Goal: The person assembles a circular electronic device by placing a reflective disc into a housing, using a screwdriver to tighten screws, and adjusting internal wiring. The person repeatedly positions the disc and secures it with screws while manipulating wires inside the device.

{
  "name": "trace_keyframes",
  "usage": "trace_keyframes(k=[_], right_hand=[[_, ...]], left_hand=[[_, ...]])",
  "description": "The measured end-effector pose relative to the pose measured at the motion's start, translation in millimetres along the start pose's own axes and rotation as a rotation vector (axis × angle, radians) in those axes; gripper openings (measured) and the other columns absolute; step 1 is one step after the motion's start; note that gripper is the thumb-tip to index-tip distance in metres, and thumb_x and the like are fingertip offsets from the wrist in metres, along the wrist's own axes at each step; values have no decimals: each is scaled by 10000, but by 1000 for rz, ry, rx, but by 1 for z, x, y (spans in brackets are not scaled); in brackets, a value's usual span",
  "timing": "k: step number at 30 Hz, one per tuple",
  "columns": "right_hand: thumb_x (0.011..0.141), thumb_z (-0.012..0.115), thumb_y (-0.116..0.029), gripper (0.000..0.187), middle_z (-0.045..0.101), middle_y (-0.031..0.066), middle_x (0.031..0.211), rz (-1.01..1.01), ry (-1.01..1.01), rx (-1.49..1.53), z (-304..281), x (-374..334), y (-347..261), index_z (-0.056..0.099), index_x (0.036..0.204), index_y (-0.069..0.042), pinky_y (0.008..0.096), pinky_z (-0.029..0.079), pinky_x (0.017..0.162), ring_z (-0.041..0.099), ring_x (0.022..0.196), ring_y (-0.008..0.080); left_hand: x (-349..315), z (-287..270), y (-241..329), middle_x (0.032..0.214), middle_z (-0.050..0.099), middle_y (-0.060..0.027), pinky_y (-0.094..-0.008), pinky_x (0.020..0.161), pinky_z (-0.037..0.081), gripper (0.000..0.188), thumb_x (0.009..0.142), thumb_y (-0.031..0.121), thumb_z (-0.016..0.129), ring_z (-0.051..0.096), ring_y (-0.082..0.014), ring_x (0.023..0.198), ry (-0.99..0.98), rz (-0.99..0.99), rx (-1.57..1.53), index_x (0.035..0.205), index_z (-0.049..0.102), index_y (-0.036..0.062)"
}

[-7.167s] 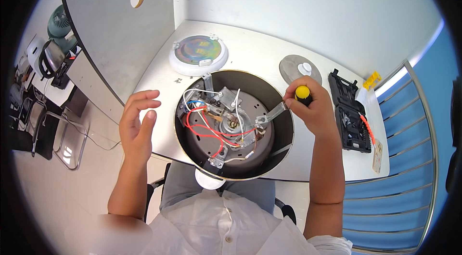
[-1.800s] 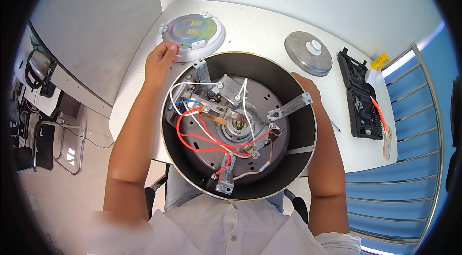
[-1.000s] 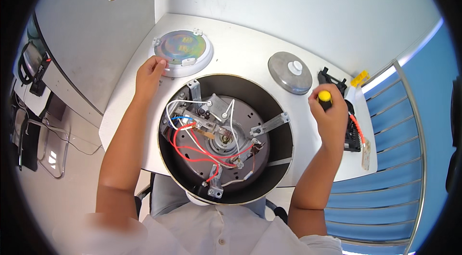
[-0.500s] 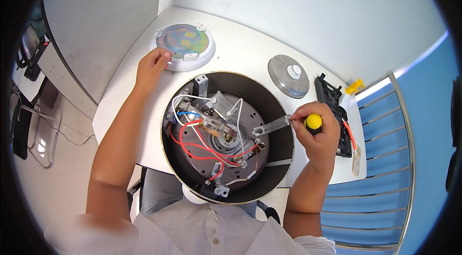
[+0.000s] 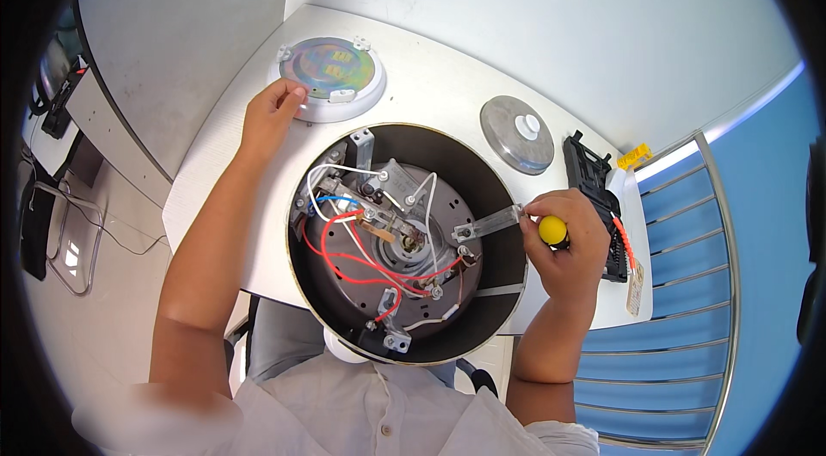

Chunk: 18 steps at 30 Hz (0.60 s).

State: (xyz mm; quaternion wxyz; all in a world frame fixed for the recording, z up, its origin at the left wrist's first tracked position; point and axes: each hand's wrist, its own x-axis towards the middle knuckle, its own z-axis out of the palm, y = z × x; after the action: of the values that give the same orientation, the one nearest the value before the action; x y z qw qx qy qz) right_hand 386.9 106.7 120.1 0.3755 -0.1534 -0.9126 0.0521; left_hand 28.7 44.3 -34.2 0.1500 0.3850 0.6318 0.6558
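Note:
My right hand (image 5: 575,237) is wrapped round a screwdriver with a yellow-and-black handle (image 5: 551,230); its shaft is hidden. The fingertips are at the outer end of a flat metal bracket (image 5: 489,222), by the rim of a round dark metal appliance housing (image 5: 299,288). Inside the housing are red wires (image 5: 344,260), white wires (image 5: 432,198) and a dark round plate (image 5: 449,275). My left hand (image 5: 268,116) is pinched together beside a white round base with an iridescent disc (image 5: 372,99). Anything between those fingers is too small to make out.
A round metal lid with a white knob (image 5: 508,146) lies right of the housing at the back. Farther right are a black tool case (image 5: 588,165), a yellow item (image 5: 635,156) and an orange coiled cord (image 5: 624,241). Metal railings (image 5: 688,262) stand beyond the white table (image 5: 422,77).
The screwdriver handle has tilted, its yellow end moving slightly left and down, and my right hand has turned with it. My left hand stays in the same place by the white base.

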Motion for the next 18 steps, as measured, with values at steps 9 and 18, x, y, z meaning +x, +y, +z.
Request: trace_keyframes(k=[9, 18], right_hand=[[587, 661, 37, 260, 632, 68, 778, -9, 11, -3, -1, -1, 0, 602, 811, -81, 310, 474, 624, 598, 706, 250], [551, 690, 36, 300, 617, 71, 772, -21, -173, -46, -13, 13, -2, 598, 813, -79, 332, 476, 619, 591, 723, 261]], left_hand=[[0, 0, 1, 804, 601, -10, -226, 687, 441, 189, 904, 176, 523, 524, -83, 715, 4, -6, -5, 938, 621, 18], [-1, 2, 7, 803, 596, -8, -230, 697, 445, 183, 901, 166, 519, 523, -80, 726, 3, 2, -15, 939, 619, 17]])
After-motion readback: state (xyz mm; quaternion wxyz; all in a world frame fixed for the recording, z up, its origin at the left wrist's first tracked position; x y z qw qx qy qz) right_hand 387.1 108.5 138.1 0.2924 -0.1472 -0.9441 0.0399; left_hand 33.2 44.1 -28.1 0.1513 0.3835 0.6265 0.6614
